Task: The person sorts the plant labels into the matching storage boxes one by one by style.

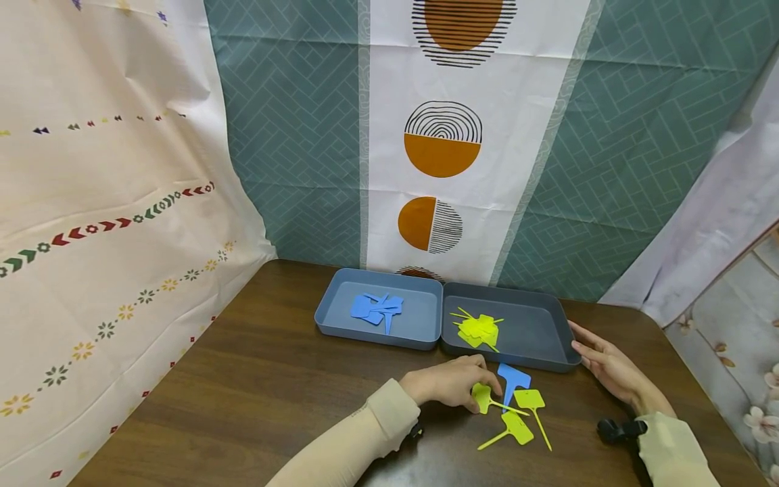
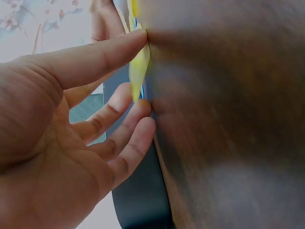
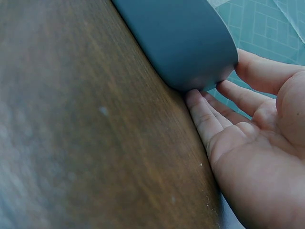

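Observation:
My left hand (image 1: 453,384) is over the table and pinches a yellow T-shaped plant label (image 1: 481,398) by its wide head. In the left wrist view, the thumb lies against this blurred yellow label (image 2: 138,71), with fingertips on its other side. Beside it lie a blue plant label (image 1: 512,380) and two more yellow labels, one to the right (image 1: 529,399) and one nearer (image 1: 517,427). My right hand (image 1: 615,370) touches the right end of the dark grey tray (image 1: 541,325) from outside, its fingers (image 3: 205,114) fairly straight against the lower corner.
A pile of yellow labels (image 1: 479,330) lies in the left part of the dark grey tray. The blue-grey tray (image 1: 335,304) adjoins it on the left and holds several blue labels (image 1: 377,308). Patterned cloth (image 1: 292,135) hangs behind the wooden table (image 1: 255,379).

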The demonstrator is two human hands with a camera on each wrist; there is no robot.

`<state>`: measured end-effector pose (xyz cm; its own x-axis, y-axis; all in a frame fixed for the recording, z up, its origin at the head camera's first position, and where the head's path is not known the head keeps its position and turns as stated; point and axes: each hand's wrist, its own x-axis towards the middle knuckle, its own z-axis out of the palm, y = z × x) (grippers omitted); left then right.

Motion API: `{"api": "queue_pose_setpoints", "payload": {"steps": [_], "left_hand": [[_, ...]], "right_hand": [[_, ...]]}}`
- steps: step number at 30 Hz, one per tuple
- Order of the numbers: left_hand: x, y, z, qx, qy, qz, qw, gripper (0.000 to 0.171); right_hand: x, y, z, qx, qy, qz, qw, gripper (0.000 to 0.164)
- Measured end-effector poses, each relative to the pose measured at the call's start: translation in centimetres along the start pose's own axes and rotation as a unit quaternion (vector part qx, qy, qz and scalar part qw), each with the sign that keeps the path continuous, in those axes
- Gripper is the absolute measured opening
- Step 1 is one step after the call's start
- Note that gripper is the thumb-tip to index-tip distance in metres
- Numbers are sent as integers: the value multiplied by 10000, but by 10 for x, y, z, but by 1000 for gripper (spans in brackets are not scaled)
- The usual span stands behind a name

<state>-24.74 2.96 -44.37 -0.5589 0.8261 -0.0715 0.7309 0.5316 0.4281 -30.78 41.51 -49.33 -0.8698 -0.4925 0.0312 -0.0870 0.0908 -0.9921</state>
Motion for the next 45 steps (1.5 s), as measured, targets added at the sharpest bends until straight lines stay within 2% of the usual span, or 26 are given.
{"api": "queue_pose_setpoints", "payload": {"steps": [10,16,20,30,37,40,45], "left_hand": [[4,-1,-1,-360,435,175,9982,37],[5,-3,-3,-401,550,305,9972,34],[4,-4,-8,-617,630,300,9957,31],[-1,-7,-22,-1426,966,212,9848,26],[-5,-9,-28,-1769,1194,196,9768,25],[-7,-11,-33,-1853,1332,197,9734,25],[-10,-15,-42,-1730,1596,163,9718,24]], "right_hand": [[-1,-1,1,-40,-19,3,10000,64],[0,-2,1,-114,-5,88,9999,64],[0,-2,1,-107,-3,74,9999,64],[0,0,0,-36,-33,-16,10000,64],[0,-1,1,26,-37,-63,10000,64],[-1,0,1,1,-28,-28,10000,64],[0,-1,1,-61,-15,52,10000,64]]}}
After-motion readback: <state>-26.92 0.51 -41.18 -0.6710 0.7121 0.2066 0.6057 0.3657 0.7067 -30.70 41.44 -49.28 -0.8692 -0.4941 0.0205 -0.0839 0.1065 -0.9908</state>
